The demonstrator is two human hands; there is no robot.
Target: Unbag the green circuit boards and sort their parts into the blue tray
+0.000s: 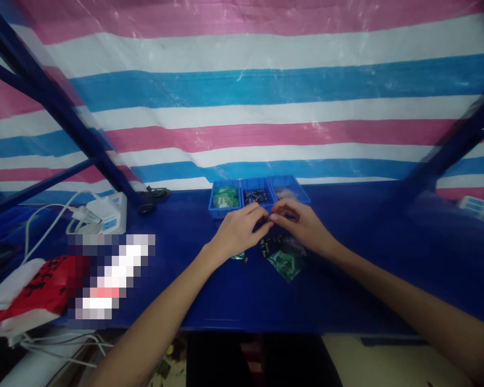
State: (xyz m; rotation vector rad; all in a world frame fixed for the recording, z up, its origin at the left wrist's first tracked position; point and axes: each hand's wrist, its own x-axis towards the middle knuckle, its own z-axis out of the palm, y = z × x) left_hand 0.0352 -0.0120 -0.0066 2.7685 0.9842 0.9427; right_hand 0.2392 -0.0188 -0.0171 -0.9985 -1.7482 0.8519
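Head view: two bare hands pinch one tiny dark piece (270, 218).
The left hand (239, 230) and the right hand (303, 221) almost touch, each grip squeezed nearly closed, with fingertips meeting at the tiny dark piece, held above the smooth dark blue surface (210, 306); it is too small to tell its shape. Just behind the hands sit three blue, boxy plastic bins in a row: shiny green packets (226, 198) fill the left bin (213, 210), little black-and-silver bits (255, 195) fill the middle bin (242, 206), and pale, see-through stuff (286, 194) lies in the right bin (302, 193). Below the hands lies a thin, crinkly green see-through bag (287, 264), near some small dark bits (265, 248).
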